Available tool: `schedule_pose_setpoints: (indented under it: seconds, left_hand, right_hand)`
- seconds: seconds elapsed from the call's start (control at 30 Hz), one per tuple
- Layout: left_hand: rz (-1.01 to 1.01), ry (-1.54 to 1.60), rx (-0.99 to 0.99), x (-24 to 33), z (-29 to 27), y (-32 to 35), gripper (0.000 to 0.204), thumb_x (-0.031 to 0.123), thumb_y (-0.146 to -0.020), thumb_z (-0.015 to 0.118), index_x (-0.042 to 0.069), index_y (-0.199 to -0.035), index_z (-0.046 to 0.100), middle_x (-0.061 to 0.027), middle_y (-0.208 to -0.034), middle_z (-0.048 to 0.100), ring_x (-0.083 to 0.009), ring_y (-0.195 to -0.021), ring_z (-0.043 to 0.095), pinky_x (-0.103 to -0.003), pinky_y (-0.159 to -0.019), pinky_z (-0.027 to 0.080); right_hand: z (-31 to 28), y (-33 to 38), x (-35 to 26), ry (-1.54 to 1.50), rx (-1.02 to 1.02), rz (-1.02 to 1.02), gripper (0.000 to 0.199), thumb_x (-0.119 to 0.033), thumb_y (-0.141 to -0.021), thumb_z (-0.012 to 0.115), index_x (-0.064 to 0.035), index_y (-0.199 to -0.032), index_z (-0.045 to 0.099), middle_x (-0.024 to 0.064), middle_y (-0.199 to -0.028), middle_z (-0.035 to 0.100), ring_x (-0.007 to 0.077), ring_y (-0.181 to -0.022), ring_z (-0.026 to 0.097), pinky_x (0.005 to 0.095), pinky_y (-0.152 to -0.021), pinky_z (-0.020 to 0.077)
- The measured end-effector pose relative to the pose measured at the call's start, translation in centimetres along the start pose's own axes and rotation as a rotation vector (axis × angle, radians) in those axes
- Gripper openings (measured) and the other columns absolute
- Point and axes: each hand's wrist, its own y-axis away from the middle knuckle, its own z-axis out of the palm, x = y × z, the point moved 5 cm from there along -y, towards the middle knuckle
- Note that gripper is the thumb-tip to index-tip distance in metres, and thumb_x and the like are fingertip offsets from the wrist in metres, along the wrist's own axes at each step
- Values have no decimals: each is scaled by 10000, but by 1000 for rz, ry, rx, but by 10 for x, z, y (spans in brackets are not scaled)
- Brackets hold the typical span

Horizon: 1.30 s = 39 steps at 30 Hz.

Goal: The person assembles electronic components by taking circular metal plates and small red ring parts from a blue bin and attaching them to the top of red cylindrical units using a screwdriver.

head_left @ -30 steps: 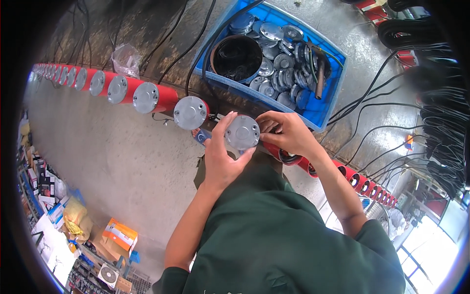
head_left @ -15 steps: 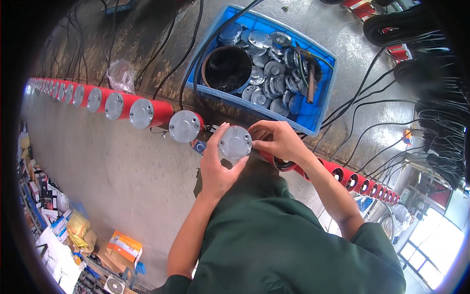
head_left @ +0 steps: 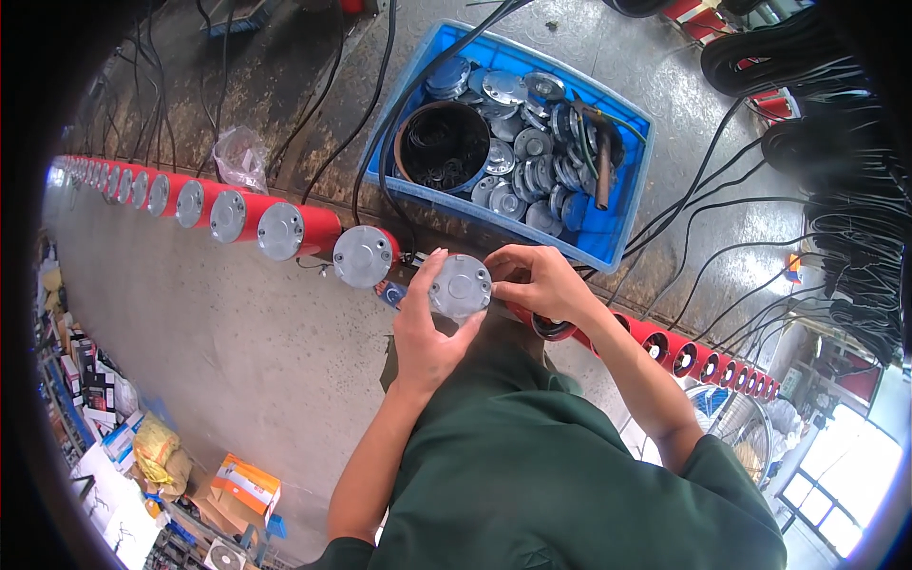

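A round silver metal end cap (head_left: 461, 288) with small holes faces me at the middle of the row. My left hand (head_left: 425, 332) is closed round it, fingers along its left rim and thumb at its lower edge. At the cap's right rim, my right hand (head_left: 543, 285) is closed, thumb and forefinger pinched together by a hole. Whatever is between those fingertips is too small to make out. Just left of my hands, a red cylinder bears a similar capped end (head_left: 364, 256). Beyond my right hand lies an uncapped red cylinder (head_left: 551, 328) with a dark opening.
Behind my hands sits a blue crate (head_left: 632, 204) of loose metal caps, with a round tub (head_left: 404, 157) of small dark parts and a hammer (head_left: 603, 169). Red cylinders line the bench edge both ways. Black cables (head_left: 366, 123) cross the bench. A cardboard box (head_left: 245, 484) stands lower left.
The whole view has shifted slightly. My left hand still grips the cap, and my right fingertips remain pinched at its right rim.
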Motion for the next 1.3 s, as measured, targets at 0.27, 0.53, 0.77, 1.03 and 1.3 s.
schedule_pose_setpoints:
  seconds: [0.27, 0.53, 0.77, 1.03, 1.3]
  left_hand:
    - [36, -70, -11, -6, 1, 0, 861, 74, -772, 922, 58, -1522, 497, -179, -1535, 588, -357, -1400, 596, -430, -1164, 485]
    - [92, -7, -24, -20, -3, 3, 920, 173, -773, 953, 33, -1537, 459, -177, -1551, 574, -347, -1404, 585, -404, -1125, 495]
    - [-354, 323, 33, -58, 11, 24, 959, 175, -800, 943, 6, -1544, 362, -198, -1534, 364, -312, -1335, 520, -423, -1129, 474]
    - [-586, 556, -29, -122, 56, 38, 1051, 109, -766, 928, 47, -1604, 297, -167, -1516, 348, -288, -1375, 477, -423, -1136, 484]
    - [-456, 623, 8, -108, 49, 18, 1108, 231, -614, 1018, 27, -1531, 430, -164, -1493, 489, -309, -1399, 463, -446, -1170, 417]
  right_hand:
    - [-2, 1, 3, -60, -56, -29, 320, -63, -951, 704, 33, -1256, 688, 90, -1000, 787, 120, -943, 732, 284, -892, 576]
    - [4, -7, -23, -56, 131, -91, 302, -142, -1004, 722, 30, -1250, 688, 120, -1074, 773, 160, -978, 733, 314, -869, 582]
    - [46, -59, -51, 369, 249, -132, 303, -247, -1006, 689, 6, -1168, 726, 199, -1054, 774, 344, -973, 762, 419, -848, 594]
    - [65, -80, -51, 529, 268, 103, 216, -165, -932, 616, -75, -1040, 779, 134, -944, 798, 350, -876, 770, 412, -797, 598]
    - [67, -85, -54, 593, 202, 169, 275, -75, -842, 547, -103, -964, 792, 96, -942, 798, 337, -929, 756, 422, -829, 600]
